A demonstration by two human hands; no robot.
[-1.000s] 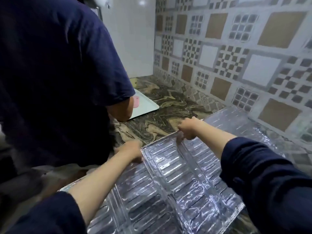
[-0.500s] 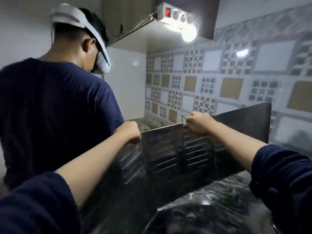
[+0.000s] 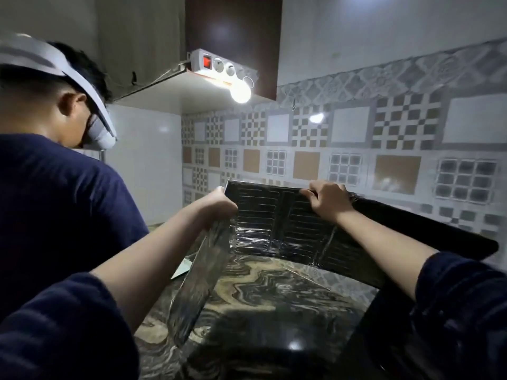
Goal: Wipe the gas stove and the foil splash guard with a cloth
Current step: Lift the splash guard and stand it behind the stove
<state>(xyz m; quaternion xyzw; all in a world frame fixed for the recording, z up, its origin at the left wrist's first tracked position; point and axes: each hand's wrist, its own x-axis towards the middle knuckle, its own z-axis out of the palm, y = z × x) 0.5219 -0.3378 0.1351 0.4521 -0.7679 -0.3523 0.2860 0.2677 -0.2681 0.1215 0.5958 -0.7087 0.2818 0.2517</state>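
Foil splash guard point(image 3: 277, 218) stands upright on the marble-patterned table point(image 3: 263, 286), folded into three panels around a patch of the table: a ribbed middle panel facing me, a left wing angled toward me, and a right wing running along the tiled wall point(image 3: 356, 138). My left hand point(image 3: 219, 205) grips the guard's top edge at the fold where the left wing meets the middle panel, fingers curled over the rim. My right hand point(image 3: 326, 198) pinches the same top edge further right along the middle panel, fingers wrapped over the rim and thumb on the near face. Both my forearms are bare, with dark blue sleeves pushed up near the elbows.

Left of the guard, another person point(image 3: 55, 201) in a dark blue T-shirt stands with their back to me, wearing a white head-mounted device point(image 3: 90, 111). Just left of the guard's left wing, a corner of a pale flat thing point(image 3: 182, 268) lies on the table; I cannot tell what it is. Above the guard, a lit bulb point(image 3: 241, 92) hangs from a white power strip point(image 3: 222, 65) with a red switch, fixed under a dark wall cabinet point(image 3: 233, 28). A glossy black surface point(image 3: 384, 338) sits at the lower right, near the guard's right wing.
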